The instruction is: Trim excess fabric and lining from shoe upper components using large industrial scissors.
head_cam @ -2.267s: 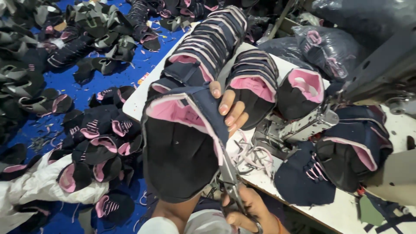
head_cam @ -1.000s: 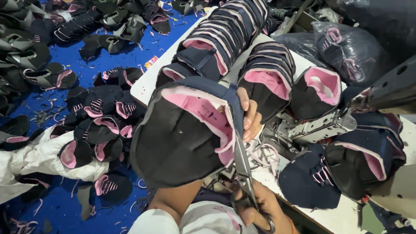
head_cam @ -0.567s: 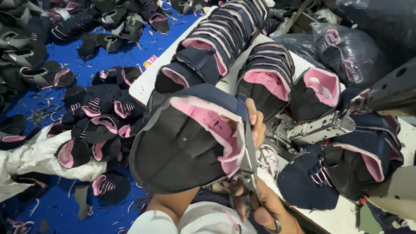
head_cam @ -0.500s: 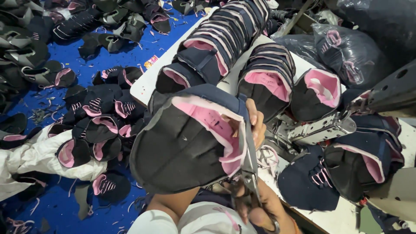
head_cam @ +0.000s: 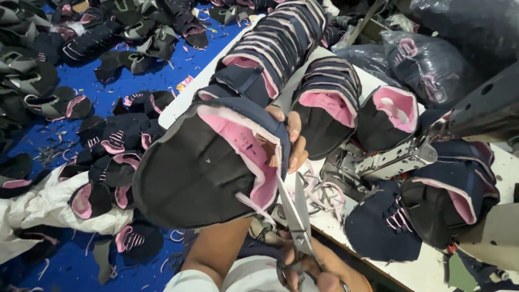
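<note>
Nested stacks of navy-and-pink caps (head_cam: 281,48) lying on a white table (head_cam: 421,270), loose pink trimmings (head_cam: 324,192) near a metal machine part (head_cam: 394,159), bagged caps (head_cam: 427,65) behind, more scattered caps (head_cam: 116,157) on the blue floor (head_cam: 157,81) beside a white sack (head_cam: 48,208).

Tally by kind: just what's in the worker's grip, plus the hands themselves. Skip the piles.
hands: 2 (left hand, right hand)
dark cap with pink lining, held up on the left hand: 1
scissors, in the right hand, blades at the cap's edge: 1
Total: 4
</note>
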